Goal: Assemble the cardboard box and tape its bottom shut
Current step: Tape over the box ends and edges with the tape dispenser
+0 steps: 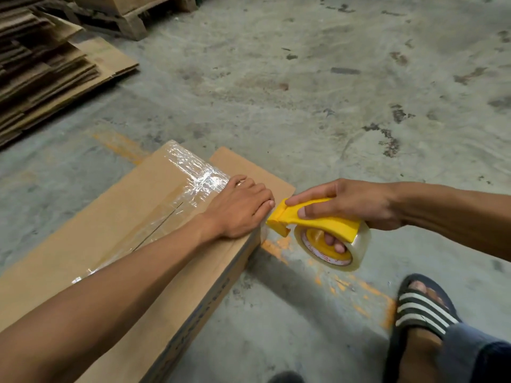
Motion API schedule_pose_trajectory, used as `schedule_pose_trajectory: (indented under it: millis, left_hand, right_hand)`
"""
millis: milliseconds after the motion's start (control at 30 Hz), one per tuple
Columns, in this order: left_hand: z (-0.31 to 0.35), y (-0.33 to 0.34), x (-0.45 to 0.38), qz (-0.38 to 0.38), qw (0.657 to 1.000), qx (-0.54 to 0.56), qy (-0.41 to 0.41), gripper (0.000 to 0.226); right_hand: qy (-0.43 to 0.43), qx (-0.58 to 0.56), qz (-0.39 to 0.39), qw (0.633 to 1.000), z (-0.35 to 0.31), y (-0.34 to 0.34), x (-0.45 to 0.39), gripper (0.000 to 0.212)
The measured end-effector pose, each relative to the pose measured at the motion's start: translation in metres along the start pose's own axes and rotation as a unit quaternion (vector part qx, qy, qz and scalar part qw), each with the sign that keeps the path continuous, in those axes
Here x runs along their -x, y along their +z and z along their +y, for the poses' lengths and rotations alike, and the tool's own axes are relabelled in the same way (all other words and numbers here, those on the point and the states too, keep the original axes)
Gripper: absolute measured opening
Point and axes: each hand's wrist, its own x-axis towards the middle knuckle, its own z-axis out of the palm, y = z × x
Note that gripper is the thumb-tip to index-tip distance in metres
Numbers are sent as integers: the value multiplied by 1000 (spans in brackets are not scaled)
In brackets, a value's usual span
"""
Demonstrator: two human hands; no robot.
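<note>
A brown cardboard box (91,239) lies on the concrete floor at the lower left, its closed flaps facing up. Shiny clear tape (190,172) runs along the flap seam and crosses it near the far end. My left hand (240,208) lies flat, palm down, on the box's right top edge, fingers together. Just right of that edge, my right hand (351,203) grips a yellow tape dispenser (318,219) with a roll of clear tape (343,250). The dispenser's cutter end touches the box edge beside my left fingertips.
A stack of flattened cardboard sheets (47,73) lies at the far left, with a wooden pallet (132,17) behind it. My foot in a black striped sandal (423,308) stands at the lower right. Orange paint marks (365,294) cross the stained floor.
</note>
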Motion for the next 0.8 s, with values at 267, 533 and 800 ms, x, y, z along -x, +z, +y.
schedule_pose_trajectory:
  millis: [267, 533, 800]
  left_hand:
    - [-12, 3, -1, -2, 1000, 13, -10, 38]
    - [-9, 2, 2, -25, 1000, 11, -10, 54]
    - [-11, -1, 4, -54, 998, 7, -41, 68]
  right_hand:
    - [9, 21, 6, 1000, 5, -4, 16, 33]
    - [54, 36, 39, 997, 13, -3, -19, 24]
    - [270, 301, -21, 914, 71, -11, -56, 51]
